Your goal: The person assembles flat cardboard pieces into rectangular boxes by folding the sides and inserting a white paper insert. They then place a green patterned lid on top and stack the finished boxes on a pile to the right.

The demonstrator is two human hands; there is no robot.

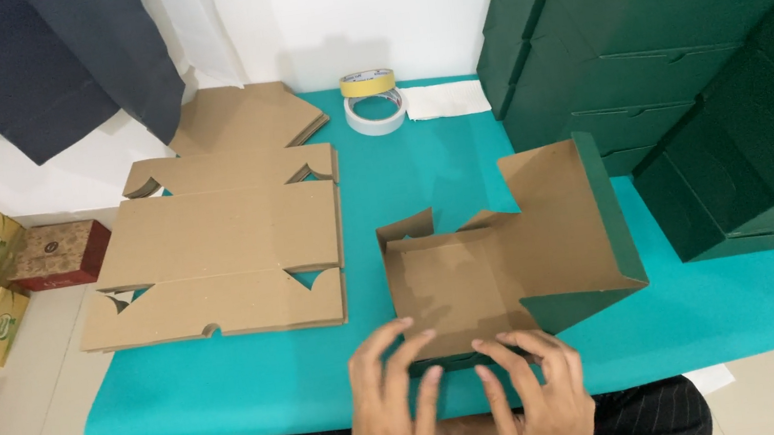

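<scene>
Head view: at the table's (233, 404) near edge, left hand (392, 399) and right hand (538, 388), fingers spread, pressed the half-folded box's (473, 276) near wall, box lying directly beyond the fingertips.

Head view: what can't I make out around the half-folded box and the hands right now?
- Front wall of the half-folded box: covered by the left hand and right hand.
- Green box stack: cut off by the top and right edges.
- Count of sheets in the flat cardboard pile: edges too thin to tell.
- White tape roll: partly hidden by the yellow roll leaning on it.
</scene>
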